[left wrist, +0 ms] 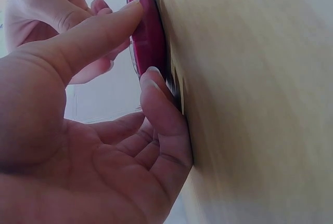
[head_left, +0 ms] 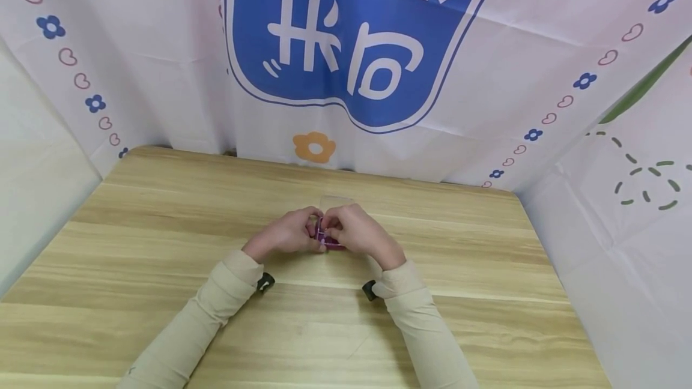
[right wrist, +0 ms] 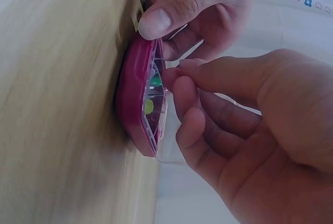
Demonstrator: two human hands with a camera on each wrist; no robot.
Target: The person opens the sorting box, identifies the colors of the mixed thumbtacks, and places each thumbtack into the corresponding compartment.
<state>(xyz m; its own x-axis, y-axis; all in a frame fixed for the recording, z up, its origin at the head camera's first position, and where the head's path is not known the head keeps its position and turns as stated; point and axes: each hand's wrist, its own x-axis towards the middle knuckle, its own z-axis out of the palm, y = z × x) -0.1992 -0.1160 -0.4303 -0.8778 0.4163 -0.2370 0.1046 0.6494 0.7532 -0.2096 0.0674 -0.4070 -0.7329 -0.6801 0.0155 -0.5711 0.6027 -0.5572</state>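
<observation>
A small magenta pill box (head_left: 334, 246) with pale dividers lies on the table between both hands. Its clear lid (head_left: 337, 200) is swung away toward the back. Inside show a green piece (right wrist: 155, 81) and a yellow piece (right wrist: 149, 106), both small and rounded. My left hand (head_left: 289, 234) grips the box's left end, thumb on the rim and fingers low along its side. Over the opening, my right hand (head_left: 359, 234) has its thumb and forefinger tips brought together, other fingers curled; I cannot tell what is between those tips.
The wood-grain table (head_left: 465, 305) runs back to a white printed curtain (head_left: 189, 95) with a blue panel. More pale cloth (head_left: 611, 257) hangs at the right side. A black strap end (head_left: 265, 282) sticks out at the left wrist, another (head_left: 369, 290) at the right.
</observation>
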